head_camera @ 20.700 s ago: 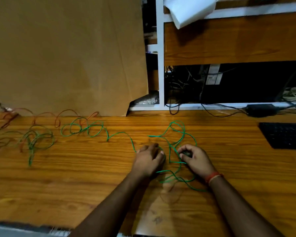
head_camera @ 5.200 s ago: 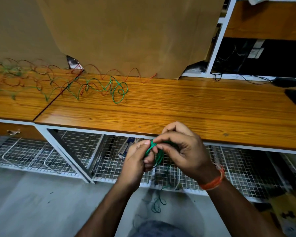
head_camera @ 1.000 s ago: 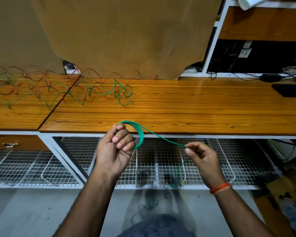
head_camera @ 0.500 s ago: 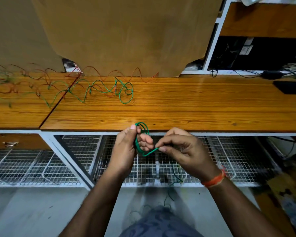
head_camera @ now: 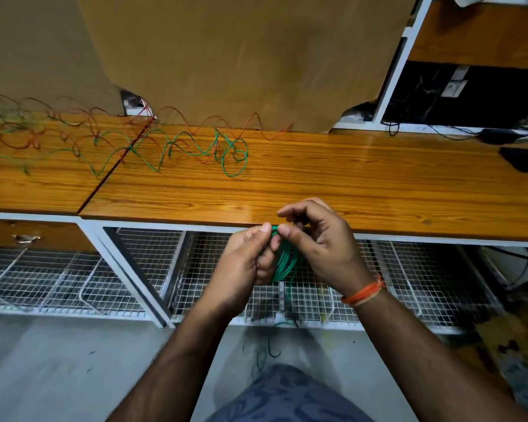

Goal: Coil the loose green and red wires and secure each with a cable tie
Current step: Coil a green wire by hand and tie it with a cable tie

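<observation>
Two bare hands meet at the centre of the frame, just below the front edge of a wooden table (head_camera: 348,184). The left hand (head_camera: 244,263) grips a small green wire coil (head_camera: 282,261), fingers curled round it. The right hand (head_camera: 320,245) pinches the top of the same coil between thumb and forefinger; an orange thread band (head_camera: 363,295) circles that wrist. One green tail (head_camera: 267,351) hangs from the coil toward the floor, lower centre. On the tabletop, upper left, loose green wire (head_camera: 226,156) and red wire (head_camera: 250,124) lie tangled together; the number of strands cannot be told. A brown cardboard sheet (head_camera: 241,56) stands behind them. Wire mesh baskets (head_camera: 58,275) fill the space under the table.
</observation>
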`<action>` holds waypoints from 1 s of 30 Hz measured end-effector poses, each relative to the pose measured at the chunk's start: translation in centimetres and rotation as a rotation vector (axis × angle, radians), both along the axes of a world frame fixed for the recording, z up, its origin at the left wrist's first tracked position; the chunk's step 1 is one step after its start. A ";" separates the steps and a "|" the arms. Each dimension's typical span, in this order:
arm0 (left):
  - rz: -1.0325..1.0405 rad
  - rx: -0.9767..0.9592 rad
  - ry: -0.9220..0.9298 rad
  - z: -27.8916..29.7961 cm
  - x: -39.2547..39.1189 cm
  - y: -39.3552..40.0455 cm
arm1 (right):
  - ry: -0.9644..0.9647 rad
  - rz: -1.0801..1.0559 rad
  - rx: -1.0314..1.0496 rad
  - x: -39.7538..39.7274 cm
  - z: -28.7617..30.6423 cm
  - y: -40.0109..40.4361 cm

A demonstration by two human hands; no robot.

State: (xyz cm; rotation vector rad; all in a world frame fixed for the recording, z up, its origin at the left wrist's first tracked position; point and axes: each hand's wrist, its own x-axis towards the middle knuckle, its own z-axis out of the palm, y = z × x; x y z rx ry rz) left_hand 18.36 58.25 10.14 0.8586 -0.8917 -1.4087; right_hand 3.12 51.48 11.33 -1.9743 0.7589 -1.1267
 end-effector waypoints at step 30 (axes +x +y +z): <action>0.114 0.008 0.323 1.4 -8.6 2.1 | 0.579 0.062 0.160 -13.1 -8.4 -0.9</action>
